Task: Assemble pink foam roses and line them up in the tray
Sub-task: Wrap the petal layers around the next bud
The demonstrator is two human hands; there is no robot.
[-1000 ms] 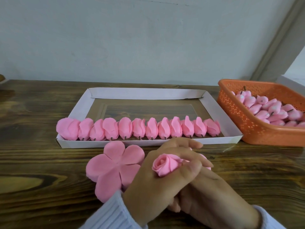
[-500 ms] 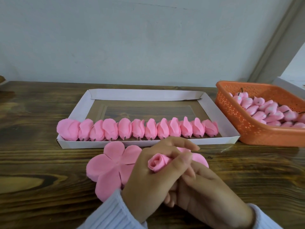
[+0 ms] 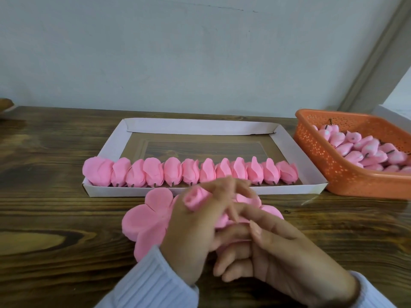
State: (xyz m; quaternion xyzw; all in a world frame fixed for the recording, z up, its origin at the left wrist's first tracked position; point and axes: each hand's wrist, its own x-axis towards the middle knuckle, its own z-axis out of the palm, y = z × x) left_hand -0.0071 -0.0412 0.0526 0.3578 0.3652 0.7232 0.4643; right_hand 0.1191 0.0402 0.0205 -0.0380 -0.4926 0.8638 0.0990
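Matt foam roses [image 3: 191, 172] — glossy wood table [image 3: 55, 218]

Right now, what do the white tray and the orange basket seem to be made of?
White tray: probably thin cardboard, matte; folded flaps overlap at its corners. Orange basket: likely moulded plastic, faintly glossy; rows of small holes pattern its wall.

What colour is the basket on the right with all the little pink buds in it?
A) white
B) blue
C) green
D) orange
D: the basket holding the little pink buds, just right of the white tray, has orange walls dotted with small holes.
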